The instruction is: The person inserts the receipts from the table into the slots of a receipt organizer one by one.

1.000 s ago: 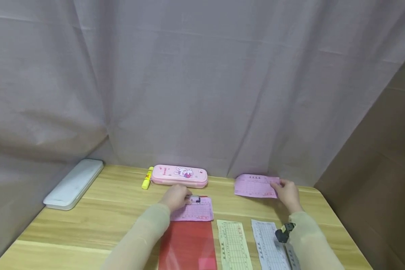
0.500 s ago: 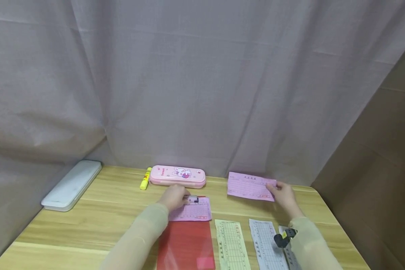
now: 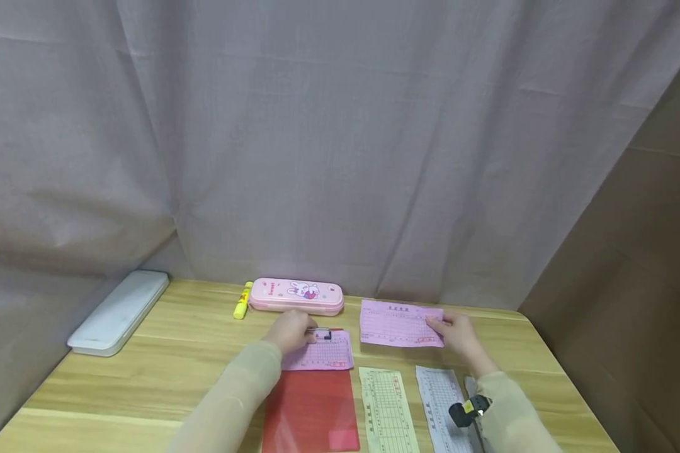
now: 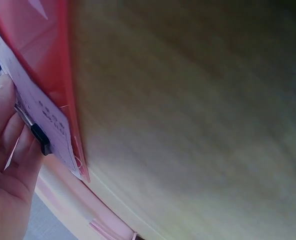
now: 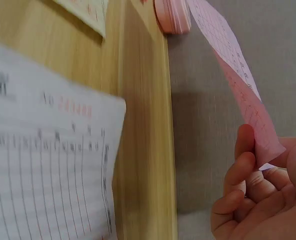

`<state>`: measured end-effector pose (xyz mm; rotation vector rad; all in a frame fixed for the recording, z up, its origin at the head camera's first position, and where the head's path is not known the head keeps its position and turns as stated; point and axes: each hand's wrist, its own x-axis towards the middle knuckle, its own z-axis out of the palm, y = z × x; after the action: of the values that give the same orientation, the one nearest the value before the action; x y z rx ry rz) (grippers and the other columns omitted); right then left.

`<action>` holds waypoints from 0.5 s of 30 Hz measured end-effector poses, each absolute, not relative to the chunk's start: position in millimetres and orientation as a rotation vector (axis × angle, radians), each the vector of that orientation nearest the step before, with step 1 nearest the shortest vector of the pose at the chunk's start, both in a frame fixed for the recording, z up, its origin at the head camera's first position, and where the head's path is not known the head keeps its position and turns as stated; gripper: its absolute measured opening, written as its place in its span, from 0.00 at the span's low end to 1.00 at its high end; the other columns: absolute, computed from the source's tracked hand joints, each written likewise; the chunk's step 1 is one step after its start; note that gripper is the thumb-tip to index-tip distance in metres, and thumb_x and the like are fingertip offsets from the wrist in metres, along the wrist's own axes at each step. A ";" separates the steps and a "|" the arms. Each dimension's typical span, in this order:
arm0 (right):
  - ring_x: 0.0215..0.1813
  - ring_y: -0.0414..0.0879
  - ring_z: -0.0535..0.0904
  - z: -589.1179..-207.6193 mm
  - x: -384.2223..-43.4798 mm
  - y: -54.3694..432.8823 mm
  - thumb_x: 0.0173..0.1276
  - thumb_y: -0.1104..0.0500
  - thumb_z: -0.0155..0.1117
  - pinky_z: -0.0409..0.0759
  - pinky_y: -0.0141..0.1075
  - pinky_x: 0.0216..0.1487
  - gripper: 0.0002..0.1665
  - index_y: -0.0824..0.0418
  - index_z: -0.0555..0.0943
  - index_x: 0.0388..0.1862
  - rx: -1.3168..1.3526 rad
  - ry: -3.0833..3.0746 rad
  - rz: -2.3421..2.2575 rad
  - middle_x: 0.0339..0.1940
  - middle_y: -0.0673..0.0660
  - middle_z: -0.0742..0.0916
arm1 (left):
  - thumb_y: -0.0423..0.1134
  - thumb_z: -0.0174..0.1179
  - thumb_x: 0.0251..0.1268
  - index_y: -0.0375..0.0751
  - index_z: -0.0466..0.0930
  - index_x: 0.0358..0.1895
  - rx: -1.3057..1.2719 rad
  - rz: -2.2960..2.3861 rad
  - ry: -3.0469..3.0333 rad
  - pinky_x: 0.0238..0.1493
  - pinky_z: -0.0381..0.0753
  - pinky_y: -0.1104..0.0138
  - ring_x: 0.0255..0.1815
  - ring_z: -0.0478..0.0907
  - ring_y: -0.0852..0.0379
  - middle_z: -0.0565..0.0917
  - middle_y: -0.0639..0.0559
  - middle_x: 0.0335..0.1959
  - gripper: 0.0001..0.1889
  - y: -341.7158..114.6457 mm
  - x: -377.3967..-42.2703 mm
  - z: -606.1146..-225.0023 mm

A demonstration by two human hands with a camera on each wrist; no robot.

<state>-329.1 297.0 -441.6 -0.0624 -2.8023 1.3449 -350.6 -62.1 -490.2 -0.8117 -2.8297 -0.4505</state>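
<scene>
My left hand (image 3: 291, 330) is at the top of a red clipboard (image 3: 311, 409), its thumb and fingers pinching the metal clip (image 4: 35, 131) with black ends. A pink printed slip (image 3: 323, 355) lies on the clipboard's upper part, its top edge at the clip. To the right, my right hand (image 3: 459, 333) pinches a second pink slip (image 3: 399, 324) by its right end, between thumb and fingers. This slip is raised above the table behind the other papers. In the right wrist view, the held slip (image 5: 250, 107) bends near the fingertips.
A pale green slip (image 3: 388, 409) and a white slip (image 3: 439, 402) lie right of the clipboard; another paper is partly hidden under my right forearm. Behind stand a pink rabbit pencil case (image 3: 297, 296) and a yellow tube (image 3: 243, 301). A white case (image 3: 119, 313) lies far left.
My right hand has carried the pink slip leftward, closer to the clipboard, and slightly nearer to me. The left hand stays at the clip.
</scene>
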 end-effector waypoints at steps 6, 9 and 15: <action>0.30 0.42 0.74 -442.1 -322.0 282.0 0.69 0.58 0.59 0.73 0.32 0.30 0.19 0.74 0.78 0.48 -0.054 -2.813 1.376 0.27 0.53 0.82 | 0.43 0.71 0.51 0.44 0.87 0.38 -0.782 -0.474 -2.859 0.48 0.80 0.62 0.39 0.83 0.55 0.87 0.55 0.33 0.11 -60.6 -348.6 -489.4; 0.31 0.43 0.74 -442.7 -318.5 274.4 0.68 0.58 0.60 0.73 0.32 0.30 0.19 0.74 0.79 0.47 -0.050 -2.822 1.374 0.27 0.54 0.82 | 0.43 0.71 0.50 0.44 0.87 0.38 -0.773 -0.472 -2.861 0.48 0.80 0.62 0.40 0.83 0.55 0.87 0.55 0.33 0.11 -60.3 -348.2 -488.9; 0.33 0.45 0.74 -444.6 -312.5 261.2 0.67 0.57 0.61 0.72 0.33 0.33 0.19 0.74 0.80 0.45 -0.022 -2.853 1.302 0.29 0.56 0.83 | 0.44 0.71 0.50 0.45 0.87 0.37 -0.779 -0.455 -2.849 0.47 0.81 0.63 0.39 0.83 0.55 0.87 0.55 0.33 0.11 -60.7 -348.1 -487.3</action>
<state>-312.5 261.2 -444.6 -0.0219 -2.8528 1.3023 -348.1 -60.7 -487.3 -0.7789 -2.8486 -0.4552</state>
